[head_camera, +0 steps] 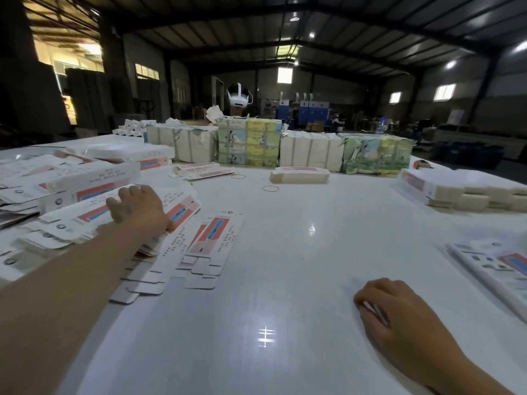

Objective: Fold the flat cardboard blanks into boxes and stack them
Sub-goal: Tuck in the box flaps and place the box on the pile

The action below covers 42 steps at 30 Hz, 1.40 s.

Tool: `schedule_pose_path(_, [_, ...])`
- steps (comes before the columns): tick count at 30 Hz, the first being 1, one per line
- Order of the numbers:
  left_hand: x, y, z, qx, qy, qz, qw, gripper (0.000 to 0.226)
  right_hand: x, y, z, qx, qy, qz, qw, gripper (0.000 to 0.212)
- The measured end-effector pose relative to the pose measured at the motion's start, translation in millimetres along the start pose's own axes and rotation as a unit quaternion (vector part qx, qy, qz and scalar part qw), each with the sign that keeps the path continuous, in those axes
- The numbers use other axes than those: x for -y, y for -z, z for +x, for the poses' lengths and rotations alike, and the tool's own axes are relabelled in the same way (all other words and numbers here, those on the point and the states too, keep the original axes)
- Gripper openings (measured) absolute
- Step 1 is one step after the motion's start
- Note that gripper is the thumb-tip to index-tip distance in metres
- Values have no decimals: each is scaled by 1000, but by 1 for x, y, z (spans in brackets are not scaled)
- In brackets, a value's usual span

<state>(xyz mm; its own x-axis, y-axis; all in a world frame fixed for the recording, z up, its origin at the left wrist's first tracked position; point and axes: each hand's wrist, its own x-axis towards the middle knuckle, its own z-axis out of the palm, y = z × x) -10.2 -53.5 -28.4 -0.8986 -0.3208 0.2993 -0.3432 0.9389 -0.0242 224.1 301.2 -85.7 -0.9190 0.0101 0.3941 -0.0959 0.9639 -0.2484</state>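
Note:
A loose pile of flat white blanks (85, 220) with pink and blue print lies at the table's left. My left hand (137, 208) reaches onto it, fingers curled over the top blank and thumb at its near edge. More flat blanks (216, 240) fan out on the table just right of that hand. My right hand (399, 312) rests on the bare white table (285, 280) at the lower right, fingers loosely curled with nothing in them. Folded boxes (490, 266) lie at the right edge, beyond that hand.
Wrapped bundles (248, 143) stand in a row across the far side. A short stack of blanks (299, 175) and rubber bands (271, 188) lie in front of them. Another stack (456, 189) sits at the far right. A person wearing a headset (239, 98) is behind the bundles.

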Motion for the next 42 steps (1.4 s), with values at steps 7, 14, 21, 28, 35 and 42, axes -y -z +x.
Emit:
schedule_pose_path(7, [-13,13,-13,-21,-33,-191,981,40,1,0,1,0,6,3,1000,16])
schedule_pose_path(14, [-35,54,-63,115,-102,-552,820,24,-4,-5,4,28,-22,-16,999,19])
schedule_pose_path(21, [-73,57,-164,361,-233,-566,703,21,-3,31,8,-47,-304,679,667,30])
schedule_pose_path(28, [-63,39,-182,426,-299,-527,672,23,0,39,1,50,-320,674,664,20])
schedule_pose_path(35, [-80,35,-212,84,-467,-231,849,81,5,29,1,73,-292,633,713,7])
schedule_pose_path(42, [-94,32,-231,22,-466,-331,820,84,2,26,1,64,-258,700,663,32])
